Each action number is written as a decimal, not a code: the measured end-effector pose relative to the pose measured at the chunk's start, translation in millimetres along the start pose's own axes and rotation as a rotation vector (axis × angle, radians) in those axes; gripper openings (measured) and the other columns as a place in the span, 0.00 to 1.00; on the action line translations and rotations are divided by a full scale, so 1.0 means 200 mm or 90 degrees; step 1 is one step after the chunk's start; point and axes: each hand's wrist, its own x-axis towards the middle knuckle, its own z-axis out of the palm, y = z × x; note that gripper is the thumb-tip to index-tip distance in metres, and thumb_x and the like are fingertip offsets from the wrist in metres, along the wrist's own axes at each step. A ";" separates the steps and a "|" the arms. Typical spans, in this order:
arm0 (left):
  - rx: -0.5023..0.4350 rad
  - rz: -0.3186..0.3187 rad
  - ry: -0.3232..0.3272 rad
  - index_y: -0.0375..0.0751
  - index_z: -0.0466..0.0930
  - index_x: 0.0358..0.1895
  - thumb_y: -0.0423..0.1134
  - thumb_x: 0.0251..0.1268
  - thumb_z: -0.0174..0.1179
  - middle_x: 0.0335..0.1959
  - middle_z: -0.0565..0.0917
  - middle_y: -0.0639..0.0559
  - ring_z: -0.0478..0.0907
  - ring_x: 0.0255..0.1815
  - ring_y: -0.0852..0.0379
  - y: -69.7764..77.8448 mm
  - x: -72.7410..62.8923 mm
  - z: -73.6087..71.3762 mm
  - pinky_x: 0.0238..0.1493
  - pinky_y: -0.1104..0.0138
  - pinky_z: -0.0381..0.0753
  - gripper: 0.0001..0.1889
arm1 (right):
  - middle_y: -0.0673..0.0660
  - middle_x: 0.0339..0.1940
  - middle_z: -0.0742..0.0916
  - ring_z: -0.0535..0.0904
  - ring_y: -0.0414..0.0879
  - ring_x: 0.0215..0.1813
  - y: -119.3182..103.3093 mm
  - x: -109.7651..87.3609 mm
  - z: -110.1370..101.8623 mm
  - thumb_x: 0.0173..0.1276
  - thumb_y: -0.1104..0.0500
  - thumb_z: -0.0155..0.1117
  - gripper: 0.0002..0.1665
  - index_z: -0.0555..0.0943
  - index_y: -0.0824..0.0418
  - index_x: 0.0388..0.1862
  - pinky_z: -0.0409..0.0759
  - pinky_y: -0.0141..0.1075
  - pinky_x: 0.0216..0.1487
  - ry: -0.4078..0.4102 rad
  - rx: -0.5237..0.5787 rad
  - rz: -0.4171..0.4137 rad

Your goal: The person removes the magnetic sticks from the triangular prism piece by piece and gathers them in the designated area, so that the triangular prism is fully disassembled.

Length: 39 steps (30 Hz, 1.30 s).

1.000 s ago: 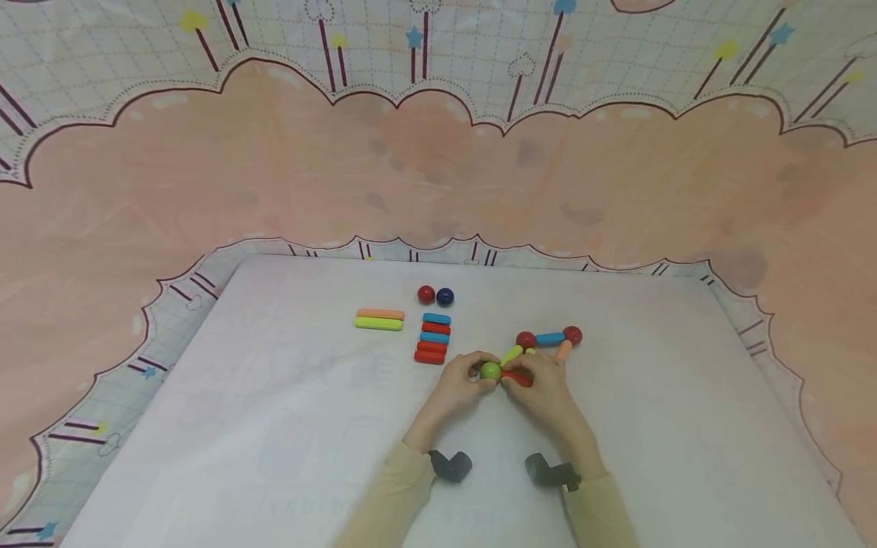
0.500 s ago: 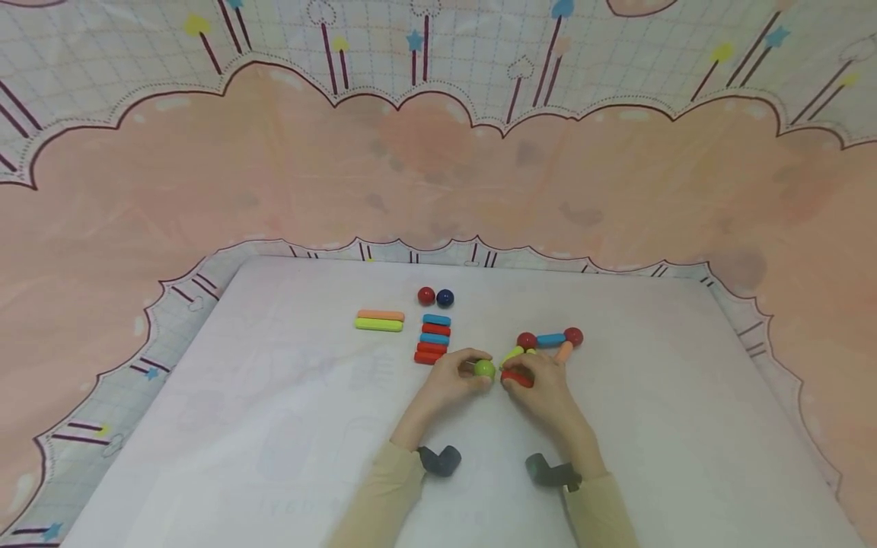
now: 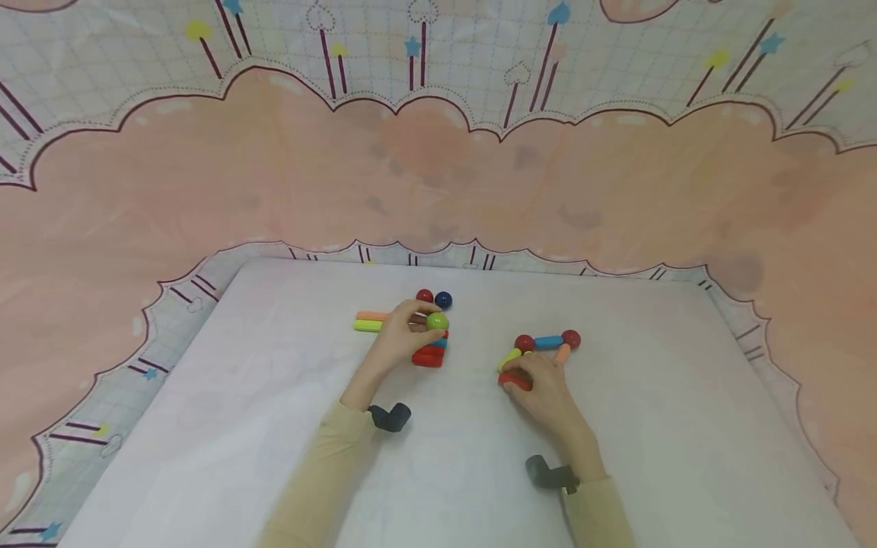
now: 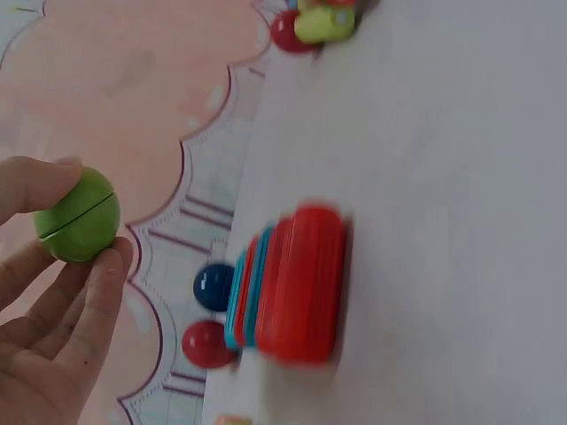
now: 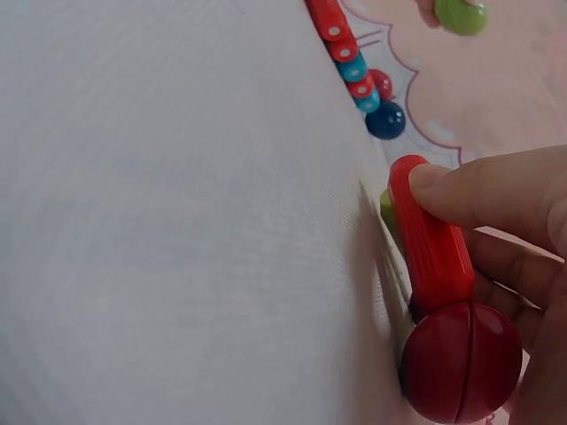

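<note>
My left hand [image 3: 393,339] pinches a green ball [image 4: 80,215] between thumb and fingers, a thin seam running round it. In the head view that ball overlaps the far end of a row of red and blue rods [image 3: 428,358]. My right hand [image 3: 550,387] pinches a red rod [image 5: 431,235], whose near end meets a dark red ball [image 5: 462,363] in the right wrist view. Beyond the right hand, a blue rod [image 3: 548,342] links two red balls. A yellow-green rod [image 3: 508,358] and an orange rod [image 3: 562,354] run from these balls toward the hand, which hides part of the figure.
A loose red ball [image 3: 424,296] and a navy ball [image 3: 444,300] sit behind the rod row. Left of it lie an orange rod [image 3: 370,315] and a yellow-green rod [image 3: 368,326], partly behind the left hand. All rest on a white tabletop [image 3: 226,411].
The green ball has come away from the rods by my right hand. My left hand has carried it left and farther back, over the rod row. My right hand stays nearly in place.
</note>
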 end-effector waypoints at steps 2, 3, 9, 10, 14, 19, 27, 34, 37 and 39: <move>0.020 -0.005 0.007 0.44 0.78 0.54 0.39 0.59 0.66 0.54 0.77 0.46 0.78 0.53 0.47 -0.02 0.03 -0.05 0.55 0.58 0.80 0.19 | 0.49 0.39 0.85 0.75 0.47 0.48 0.00 0.00 0.00 0.57 0.60 0.72 0.13 0.82 0.53 0.42 0.66 0.54 0.61 -0.004 -0.015 0.003; 0.028 -0.007 0.010 0.44 0.77 0.54 0.38 0.59 0.66 0.54 0.77 0.45 0.78 0.54 0.46 -0.02 0.05 -0.08 0.56 0.57 0.80 0.19 | 0.48 0.39 0.85 0.75 0.46 0.49 0.00 0.00 -0.01 0.57 0.59 0.72 0.13 0.82 0.52 0.42 0.66 0.55 0.61 -0.006 -0.021 0.005; 0.070 -0.023 0.024 0.40 0.75 0.58 0.37 0.61 0.64 0.56 0.78 0.42 0.76 0.57 0.44 -0.08 0.16 -0.20 0.57 0.54 0.79 0.22 | 0.49 0.42 0.86 0.75 0.47 0.51 -0.01 0.00 -0.03 0.57 0.58 0.73 0.14 0.83 0.52 0.43 0.64 0.56 0.66 -0.011 -0.030 0.019; 0.077 -0.026 0.024 0.40 0.74 0.59 0.37 0.61 0.64 0.56 0.78 0.42 0.76 0.58 0.44 -0.09 0.18 -0.22 0.57 0.54 0.79 0.22 | 0.49 0.42 0.86 0.75 0.47 0.51 -0.02 -0.01 -0.03 0.57 0.58 0.73 0.14 0.83 0.52 0.43 0.64 0.56 0.66 -0.012 -0.030 0.021; 0.107 -0.025 0.022 0.38 0.72 0.60 0.37 0.62 0.63 0.57 0.78 0.40 0.74 0.60 0.43 -0.13 0.24 -0.27 0.60 0.51 0.75 0.23 | 0.49 0.42 0.86 0.75 0.47 0.52 -0.02 0.00 -0.03 0.57 0.58 0.73 0.14 0.83 0.52 0.43 0.64 0.56 0.66 -0.018 -0.032 0.029; 0.134 -0.031 0.019 0.37 0.71 0.61 0.35 0.62 0.62 0.58 0.77 0.39 0.74 0.60 0.42 -0.17 0.30 -0.29 0.63 0.50 0.72 0.24 | 0.50 0.44 0.86 0.75 0.47 0.53 -0.01 -0.01 -0.03 0.57 0.59 0.73 0.14 0.83 0.52 0.44 0.67 0.55 0.65 -0.017 -0.026 0.028; 0.161 -0.047 0.007 0.34 0.73 0.59 0.34 0.62 0.61 0.57 0.79 0.37 0.75 0.59 0.42 -0.23 0.37 -0.27 0.63 0.51 0.72 0.21 | 0.49 0.44 0.86 0.75 0.47 0.53 -0.01 -0.01 -0.03 0.57 0.59 0.73 0.14 0.83 0.52 0.43 0.69 0.53 0.62 -0.012 -0.018 0.018; 0.196 -0.046 -0.006 0.35 0.75 0.56 0.35 0.62 0.62 0.55 0.80 0.37 0.76 0.57 0.42 -0.25 0.39 -0.25 0.63 0.52 0.72 0.19 | 0.49 0.44 0.85 0.75 0.47 0.53 -0.02 -0.01 -0.04 0.58 0.59 0.72 0.14 0.83 0.52 0.43 0.69 0.52 0.62 -0.022 -0.013 0.037; 0.207 -0.040 -0.011 0.35 0.75 0.56 0.35 0.62 0.62 0.55 0.80 0.37 0.76 0.56 0.42 -0.25 0.39 -0.25 0.63 0.52 0.72 0.19 | 0.49 0.45 0.85 0.75 0.47 0.54 -0.02 -0.01 -0.04 0.58 0.58 0.72 0.13 0.83 0.51 0.43 0.69 0.51 0.62 -0.023 -0.012 0.043; 0.208 -0.042 -0.014 0.35 0.75 0.56 0.36 0.63 0.62 0.55 0.80 0.38 0.76 0.56 0.43 -0.25 0.39 -0.24 0.62 0.52 0.72 0.19 | 0.49 0.44 0.86 0.75 0.47 0.54 -0.02 -0.01 -0.04 0.58 0.58 0.72 0.13 0.83 0.51 0.43 0.69 0.51 0.61 -0.022 -0.012 0.042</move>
